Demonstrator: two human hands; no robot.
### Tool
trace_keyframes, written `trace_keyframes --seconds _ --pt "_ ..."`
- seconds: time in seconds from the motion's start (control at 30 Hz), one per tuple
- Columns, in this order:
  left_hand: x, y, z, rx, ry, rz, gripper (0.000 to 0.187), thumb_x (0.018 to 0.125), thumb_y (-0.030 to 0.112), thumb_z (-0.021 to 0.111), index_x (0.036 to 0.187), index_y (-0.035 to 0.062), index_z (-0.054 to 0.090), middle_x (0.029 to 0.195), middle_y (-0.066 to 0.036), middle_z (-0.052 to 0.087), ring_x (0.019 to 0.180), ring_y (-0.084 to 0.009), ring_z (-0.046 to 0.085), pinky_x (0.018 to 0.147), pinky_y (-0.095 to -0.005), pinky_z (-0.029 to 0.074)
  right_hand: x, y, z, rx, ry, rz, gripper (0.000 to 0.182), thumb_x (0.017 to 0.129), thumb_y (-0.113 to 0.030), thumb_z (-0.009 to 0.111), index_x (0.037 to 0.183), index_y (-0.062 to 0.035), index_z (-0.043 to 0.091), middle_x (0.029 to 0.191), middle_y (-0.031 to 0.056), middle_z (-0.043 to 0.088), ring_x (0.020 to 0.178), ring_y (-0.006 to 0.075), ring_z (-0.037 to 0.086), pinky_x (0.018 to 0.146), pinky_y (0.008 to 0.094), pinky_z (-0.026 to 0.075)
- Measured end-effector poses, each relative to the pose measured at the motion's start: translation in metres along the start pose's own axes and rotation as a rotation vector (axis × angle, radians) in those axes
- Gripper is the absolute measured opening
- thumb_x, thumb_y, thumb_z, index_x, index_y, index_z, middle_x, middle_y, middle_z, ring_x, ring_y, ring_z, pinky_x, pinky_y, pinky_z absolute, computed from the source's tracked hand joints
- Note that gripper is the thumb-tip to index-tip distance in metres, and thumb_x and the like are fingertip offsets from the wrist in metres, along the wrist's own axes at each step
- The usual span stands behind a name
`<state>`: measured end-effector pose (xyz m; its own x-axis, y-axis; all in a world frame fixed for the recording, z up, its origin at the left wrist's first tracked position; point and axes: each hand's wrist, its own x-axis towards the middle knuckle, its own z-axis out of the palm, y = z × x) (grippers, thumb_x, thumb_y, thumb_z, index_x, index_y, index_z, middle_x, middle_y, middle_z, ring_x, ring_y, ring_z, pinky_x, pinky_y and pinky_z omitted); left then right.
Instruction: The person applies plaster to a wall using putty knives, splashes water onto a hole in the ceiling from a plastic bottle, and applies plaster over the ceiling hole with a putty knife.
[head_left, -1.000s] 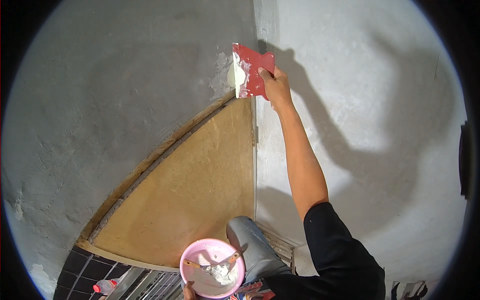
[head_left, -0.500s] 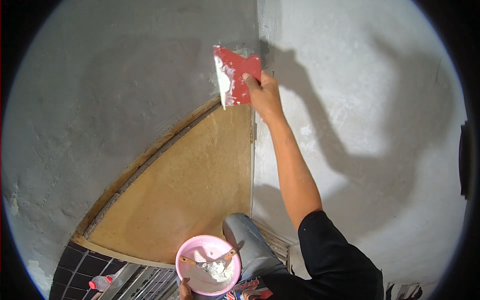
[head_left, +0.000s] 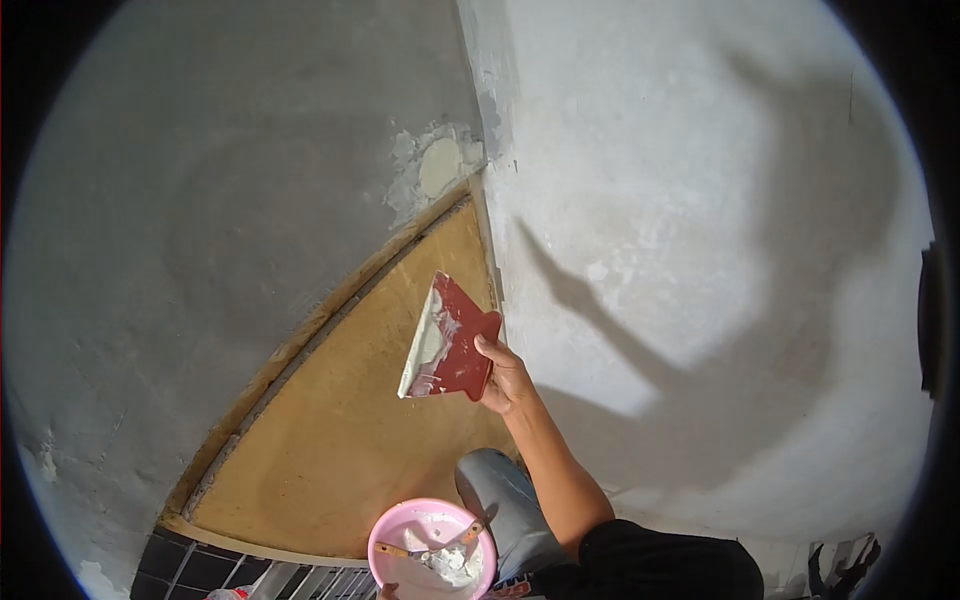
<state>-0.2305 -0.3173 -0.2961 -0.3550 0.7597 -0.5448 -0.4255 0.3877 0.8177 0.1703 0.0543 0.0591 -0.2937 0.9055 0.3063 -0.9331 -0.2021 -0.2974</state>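
My right hand (head_left: 505, 378) grips a red plastic putty spreader (head_left: 460, 345), thumb on its near face. White putty coats the spreader's left edge and smears part of its face. It hangs in front of the yellow-brown panel, apart from the wall. At the bottom, the fingers of my left hand (head_left: 388, 592) hold the rim of a pink bowl (head_left: 384, 525); most of that hand is cut off by the frame. White putty (head_left: 452, 568) lies inside, with two wooden-handled tools (head_left: 393, 551) resting in the bowl. A pale putty patch (head_left: 440, 165) shows on the grey wall.
The grey wall (head_left: 230, 200) meets a whiter wall (head_left: 640, 230) at a corner. A curved ledge (head_left: 300, 350) borders the yellow-brown panel (head_left: 350, 450). Below are dark tiles (head_left: 160, 560), metal bars (head_left: 320, 582) and part of a bottle (head_left: 228, 594). My knee (head_left: 495, 490) is beside the bowl.
My right hand has come down and away from the wall with the spreader, uncovering the putty patch near the corner. The view has shifted slightly, and the bowl sits lower in it.
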Motion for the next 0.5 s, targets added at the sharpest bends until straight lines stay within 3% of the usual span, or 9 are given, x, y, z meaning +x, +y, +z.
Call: trace_keyframes --seconds 0.03,0.13,0.2,0.27,0.5 --pt "-0.012 0.017 0.017 -0.064 -0.006 -0.029 0.058 0.078 0.026 0.053 0.124 -0.0096 0.051 0.115 -0.022 0.061 0.101 -0.0367 0.062 0.096 -0.0462 0.046 -0.003 0.002 -0.011 0.016 0.02 -0.005 0.05 0.091 -0.019 0.067 0.134 -0.0025 0.046 0.124 0.0108 0.059 0.116 0.0241 0.059 0.102 0.0421 0.048" --pt "-0.039 0.042 0.04 -0.023 -0.032 -0.008 0.059 0.079 0.026 0.052 0.126 -0.0092 0.05 0.118 -0.023 0.06 0.104 -0.0375 0.061 0.098 -0.0472 0.045 -0.014 0.001 -0.025 0.014 0.048 0.009 0.056 0.091 -0.02 0.066 0.138 -0.0026 0.043 0.128 0.0115 0.057 0.118 0.0251 0.057 0.105 0.0434 0.046" --pt "-0.03 0.023 0.019 0.118 -0.102 0.173 0.058 0.08 0.025 0.051 0.128 -0.0095 0.049 0.119 -0.023 0.059 0.107 -0.0384 0.06 0.098 -0.0482 0.046 -0.017 0.001 -0.036 -0.008 0.081 0.026 0.055 0.092 -0.02 0.064 0.139 -0.0033 0.042 0.13 0.0114 0.057 0.119 0.0257 0.057 0.106 0.0453 0.045" --pt "-0.05 0.05 0.054 -0.057 0.024 -0.014 0.057 0.082 0.024 0.05 0.128 -0.0096 0.049 0.118 -0.023 0.06 0.108 -0.0388 0.06 0.098 -0.0482 0.047 -0.022 0.0 -0.034 -0.015 0.081 0.036 0.053 0.094 -0.019 0.063 0.139 -0.0016 0.042 0.13 0.0116 0.057 0.12 0.026 0.056 0.106 0.0451 0.044" --pt "-0.096 0.097 0.091 -0.104 0.163 0.019 0.047 0.082 0.022 0.053 0.118 -0.0086 0.055 0.106 -0.019 0.065 0.092 -0.0336 0.065 0.087 -0.0431 0.051 -0.031 0.003 -0.047 0.064 0.183 0.19 0.04 0.096 -0.015 0.059 0.133 -0.002 0.049 0.124 0.0115 0.061 0.112 0.0257 0.061 0.101 0.0447 0.049"
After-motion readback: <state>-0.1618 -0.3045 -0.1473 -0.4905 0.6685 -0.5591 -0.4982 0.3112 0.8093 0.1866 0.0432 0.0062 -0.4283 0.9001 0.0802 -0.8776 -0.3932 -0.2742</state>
